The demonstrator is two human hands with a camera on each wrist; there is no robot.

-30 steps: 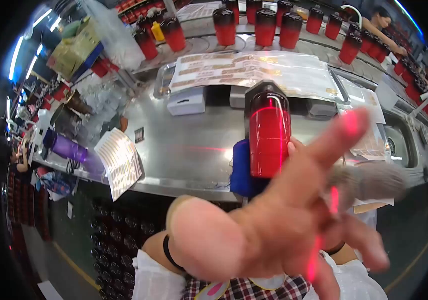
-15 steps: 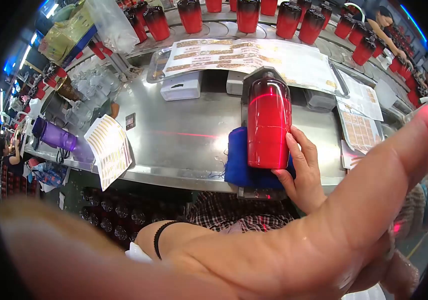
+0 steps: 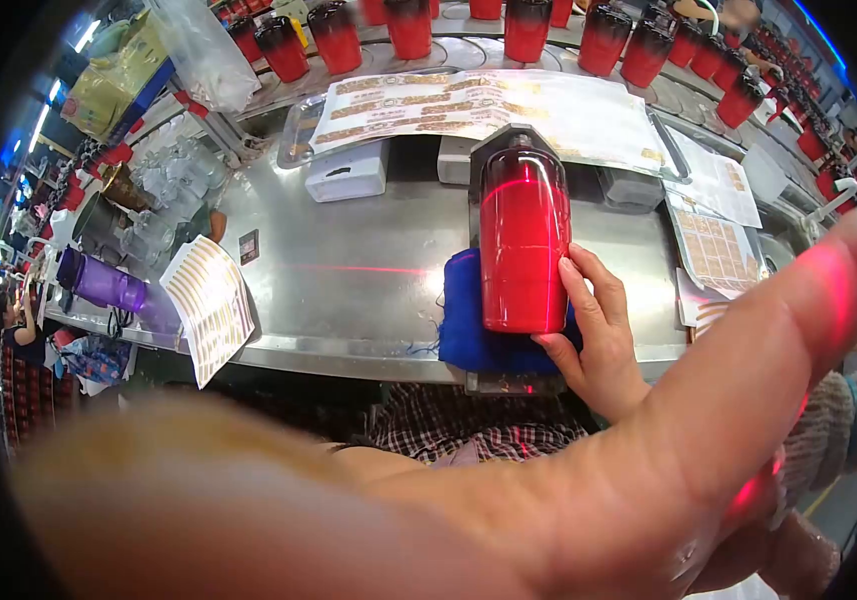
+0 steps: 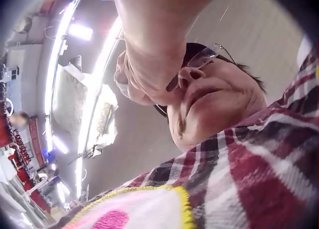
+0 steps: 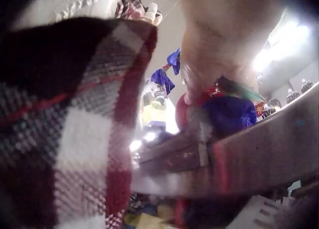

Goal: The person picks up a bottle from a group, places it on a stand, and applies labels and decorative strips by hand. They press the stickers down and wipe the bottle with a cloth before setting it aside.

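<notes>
- Red-to-black bottle lying over a blue cloth at the tabletop edge.
- Right hand holds its lower corner, fingers slightly bent.
- Left hand, up close: fingers spread wide, gripping nothing I can see.

Left grip part-blurred; some rear bottles cropped.
</notes>
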